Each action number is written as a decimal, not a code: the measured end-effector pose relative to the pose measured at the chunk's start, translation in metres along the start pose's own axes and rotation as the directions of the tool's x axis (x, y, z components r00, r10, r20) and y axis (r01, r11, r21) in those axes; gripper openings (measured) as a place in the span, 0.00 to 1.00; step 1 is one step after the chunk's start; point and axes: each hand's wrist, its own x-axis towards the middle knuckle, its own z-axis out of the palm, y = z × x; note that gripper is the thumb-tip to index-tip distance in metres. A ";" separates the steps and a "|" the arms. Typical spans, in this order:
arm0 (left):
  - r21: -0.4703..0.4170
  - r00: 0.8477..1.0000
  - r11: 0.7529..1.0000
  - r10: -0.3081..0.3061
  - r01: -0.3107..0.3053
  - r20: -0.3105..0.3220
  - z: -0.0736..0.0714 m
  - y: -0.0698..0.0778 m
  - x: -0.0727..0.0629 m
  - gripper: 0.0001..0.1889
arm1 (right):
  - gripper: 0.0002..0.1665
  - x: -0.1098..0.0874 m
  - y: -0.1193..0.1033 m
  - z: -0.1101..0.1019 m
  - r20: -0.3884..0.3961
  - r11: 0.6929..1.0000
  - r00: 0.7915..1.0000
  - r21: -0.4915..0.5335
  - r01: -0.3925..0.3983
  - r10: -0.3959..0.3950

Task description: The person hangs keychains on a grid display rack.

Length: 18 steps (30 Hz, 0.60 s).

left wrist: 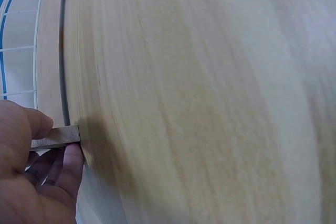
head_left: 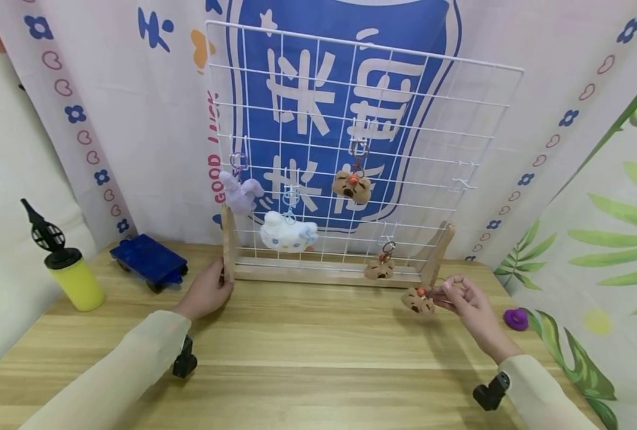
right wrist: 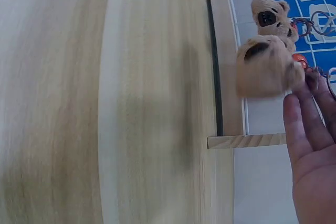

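A white wire grid rack stands on a wooden base (head_left: 318,275). My left hand (head_left: 205,294) grips the base's left wooden end piece (left wrist: 59,137), thumb on one side and fingers on the other. Near the right end, my right hand (head_left: 470,303) pinches the ring of a brown bear plush keychain (head_left: 418,301), which hangs just in front of the rack. In the right wrist view this bear plush (right wrist: 262,74) is blurred. Another bear plush keychain (head_left: 379,269) hangs low on the grid, a third (head_left: 353,186) higher up. A white plush keychain (head_left: 285,232) and a lilac one (head_left: 240,193) hang further left.
On the left of the table stand a yellow pump (head_left: 76,280) with a black nozzle and a dark blue toy cart (head_left: 148,261). A small purple object (head_left: 516,319) lies at the right edge. Behind the rack hangs a printed cloth (head_left: 173,137).
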 end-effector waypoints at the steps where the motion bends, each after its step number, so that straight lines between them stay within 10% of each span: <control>1: 0.002 1.000 1.000 0.005 -0.005 -0.001 0.000 -0.001 0.000 0.27 | 0.15 0.000 0.000 0.000 0.003 1.000 1.000 0.001 -0.007 0.007; 18: 0.002 1.000 1.000 -0.002 0.002 0.008 -0.001 0.000 -0.001 0.27 | 0.10 0.010 -0.029 -0.009 -0.014 0.990 1.000 0.137 0.030 -0.028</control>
